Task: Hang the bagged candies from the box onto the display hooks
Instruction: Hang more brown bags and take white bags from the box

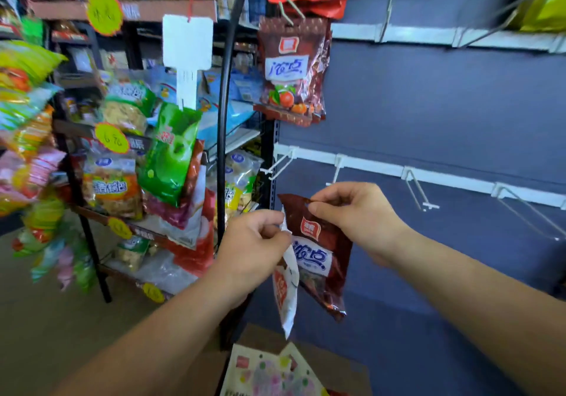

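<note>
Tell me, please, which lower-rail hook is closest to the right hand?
The second hook from the left, just above the right hand; the others sit farther off sideways.

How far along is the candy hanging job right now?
Done: a batch of brown bags hangs on an upper hook. In hand: the right hand pinches the top of another brown bag; the left hand holds a white bag. Left: the lower hooks are bare, and the box below still has bags.

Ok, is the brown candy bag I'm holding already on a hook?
No, the right hand pinches the brown candy bag by its top, the left hand pinches a white bag, both below the empty white hook.
</note>
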